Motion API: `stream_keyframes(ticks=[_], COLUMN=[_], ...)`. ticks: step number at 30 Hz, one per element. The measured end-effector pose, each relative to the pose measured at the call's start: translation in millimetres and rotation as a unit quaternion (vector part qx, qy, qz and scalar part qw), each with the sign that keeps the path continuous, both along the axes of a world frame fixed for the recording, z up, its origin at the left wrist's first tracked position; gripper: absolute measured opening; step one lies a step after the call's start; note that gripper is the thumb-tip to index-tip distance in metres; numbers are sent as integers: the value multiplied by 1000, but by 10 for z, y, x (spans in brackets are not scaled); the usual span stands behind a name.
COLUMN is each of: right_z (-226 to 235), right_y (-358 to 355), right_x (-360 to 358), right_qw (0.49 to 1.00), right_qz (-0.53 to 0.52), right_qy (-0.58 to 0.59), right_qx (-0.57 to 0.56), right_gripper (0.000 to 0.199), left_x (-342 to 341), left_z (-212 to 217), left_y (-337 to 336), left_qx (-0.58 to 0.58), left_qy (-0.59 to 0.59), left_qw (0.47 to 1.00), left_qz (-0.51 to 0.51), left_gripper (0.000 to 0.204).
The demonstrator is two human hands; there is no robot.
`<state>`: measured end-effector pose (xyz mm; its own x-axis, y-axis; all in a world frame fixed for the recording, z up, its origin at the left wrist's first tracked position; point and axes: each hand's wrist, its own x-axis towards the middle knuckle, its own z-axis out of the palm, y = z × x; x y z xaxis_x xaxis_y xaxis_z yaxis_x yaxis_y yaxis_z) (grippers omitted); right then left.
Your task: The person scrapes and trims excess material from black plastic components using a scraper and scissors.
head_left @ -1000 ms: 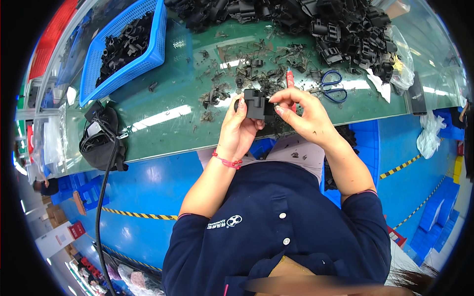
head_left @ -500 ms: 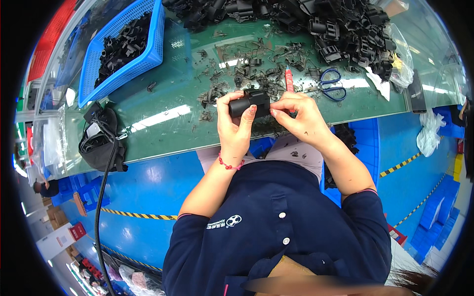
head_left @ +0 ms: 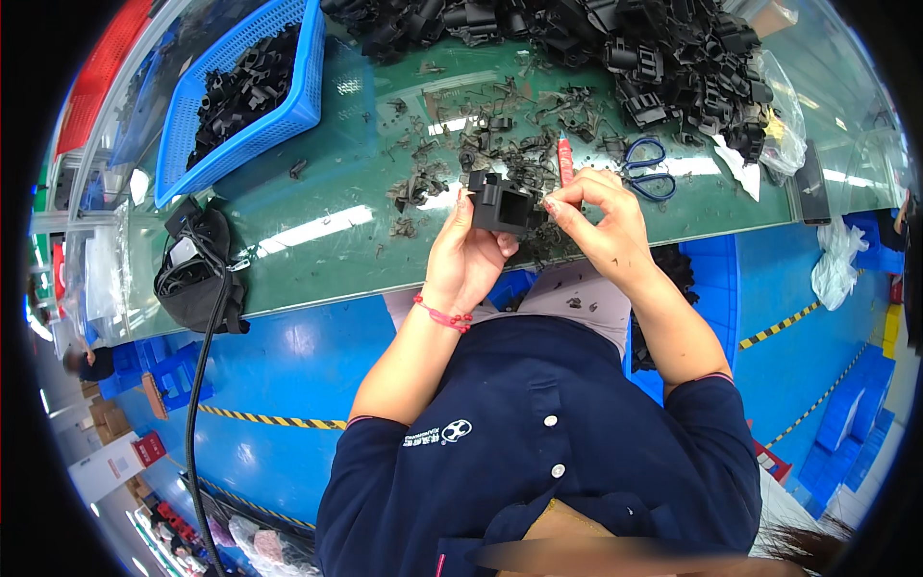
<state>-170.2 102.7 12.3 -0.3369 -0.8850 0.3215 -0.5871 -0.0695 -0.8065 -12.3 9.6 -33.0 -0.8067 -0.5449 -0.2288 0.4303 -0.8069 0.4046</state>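
At the far left, a black pouch (head_left: 197, 264) with a cable hanging from it is seen at the near edge of the green desk (head_left: 317, 207). Further back on the desk, a blue plastic basket (head_left: 240, 91) is set at a slant and is filled with small black moulded parts (head_left: 240, 87). Loose black trimmings (head_left: 423, 183) are scattered over the middle of the desk. Just above the desk's near edge, a black box-shaped plastic part (head_left: 502, 205) (its hollow side is turned towards the camera) is gripped by the left hand (head_left: 466, 255), whose fingers are closed around its left side and underside. The same part is touched on its right edge by the right hand (head_left: 601, 216), whose fingers are pinched together there, with a red-handled tool (head_left: 565, 159) seen just behind them. A large heap of black parts (head_left: 673, 58) is piled along the far edge of the desk, and blue-handled scissors (head_left: 649, 168) are laid just in front of it. Further right, a clear plastic bag (head_left: 779, 115) is seen beside the heap.
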Motion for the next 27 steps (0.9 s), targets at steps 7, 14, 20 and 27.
stream_keyframes(ticks=[7, 14, 20, 27], right_z=[53, 41, 131, 131], right_y=[8, 18, -10, -22], right_x=[46, 54, 123, 124], right_qw=[999, 999, 999, 998], right_qz=[-6, 29, 39, 47], right_qy=[-15, 20, 17, 29], right_qx=[-44, -41, 1, 43], right_gripper=[11, 5, 9, 12], left_x=[30, 23, -12, -11], left_z=[-148, -112, -26, 1], left_y=[-11, -11, 22, 19], left_qx=[137, 130, -17, -209], left_qy=[95, 77, -22, -83], left_qw=[985, 987, 1000, 972], left_qz=[-53, -56, -9, 64], left_gripper=[45, 44, 36, 34])
